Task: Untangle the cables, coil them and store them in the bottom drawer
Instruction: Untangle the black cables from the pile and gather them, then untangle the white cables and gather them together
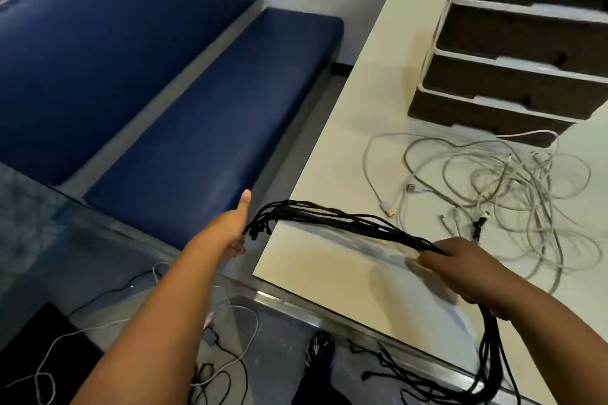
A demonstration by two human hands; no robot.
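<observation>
Cables are in two lots here. A black cable bundle (345, 223) stretches across the near corner of the cream tabletop (329, 273), folded into long loops. The right hand (467, 268) has its grip clenched round the middle of the bundle, knuckles low over the tabletop, and the rest of the black strands hang down past the wrist over the tabletop's front edge toward the floor (279, 322). The looped far end of the bundle sticks out past the tabletop's left corner, right by the left hand (235, 227). That hand has its thumb pointing up, and its fingers seem to be at the loop ends, but whether they actually pinch them I can't tell (they're tucked behind the palm).

Further back on the tabletop lies a loose tangle of white cables (500, 200), a couple of USB plugs poking out on its left side. Just behind the tangle stands a drawer unit (513, 76) with dark brown fronts in a white frame; the bottom drawer (477, 117) sits a bit pulled out with a white lead trailing from under it.

A blue bench seat (210, 128) runs along the left, and more thin leads are scattered on the floor.
</observation>
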